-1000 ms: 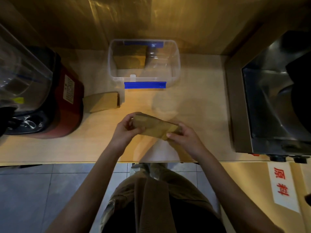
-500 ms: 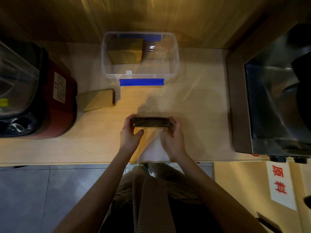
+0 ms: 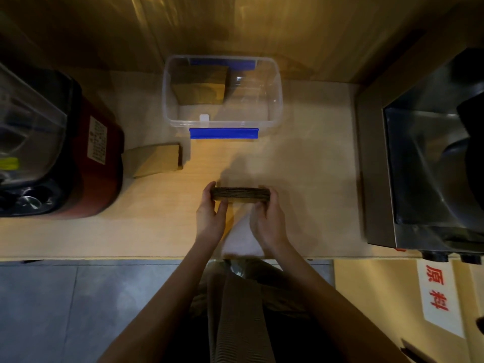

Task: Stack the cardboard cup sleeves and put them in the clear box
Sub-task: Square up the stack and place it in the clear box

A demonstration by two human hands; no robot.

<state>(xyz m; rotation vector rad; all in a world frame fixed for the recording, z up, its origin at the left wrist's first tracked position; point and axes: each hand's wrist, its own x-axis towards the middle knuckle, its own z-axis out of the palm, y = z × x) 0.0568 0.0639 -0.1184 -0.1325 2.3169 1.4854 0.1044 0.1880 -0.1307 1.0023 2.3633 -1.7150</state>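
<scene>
- Nearest the camera, two bare forearms reach forward over brown trousers (image 3: 235, 318) and a grey tiled floor (image 3: 65, 305) to the front edge of a pale wooden worktop (image 3: 309, 174).
- The left hand (image 3: 210, 214) and the right hand (image 3: 267, 218) grip one stack of cardboard sleeves (image 3: 240, 194) between them — left hand closed on its left end, right hand closed on its right end, thumbs on the near side.
- The stack is turned on edge, so only the layered brown edges show; it sits just above or on the worktop, and which of the two cannot be told.
- Between the wrists a white sheet (image 3: 242, 239) lies flat on the worktop, reaching its front edge.
- Further back and to the left, a second pile of sleeves (image 3: 154, 159) lies flat on the worktop, just beside a red appliance (image 3: 99, 158) with a clear jug on top.
- At the right stands a steel machine (image 3: 424, 163); below it a white label (image 3: 437, 292) carries red characters.
- At the back, near the wooden wall, sits the clear box (image 3: 275, 100) — open, with a blue clip (image 3: 223, 133) on its near rim.
- Inside the box, in its left half, more sleeves (image 3: 200, 87) already stand; the right half shows only the clear bottom.
</scene>
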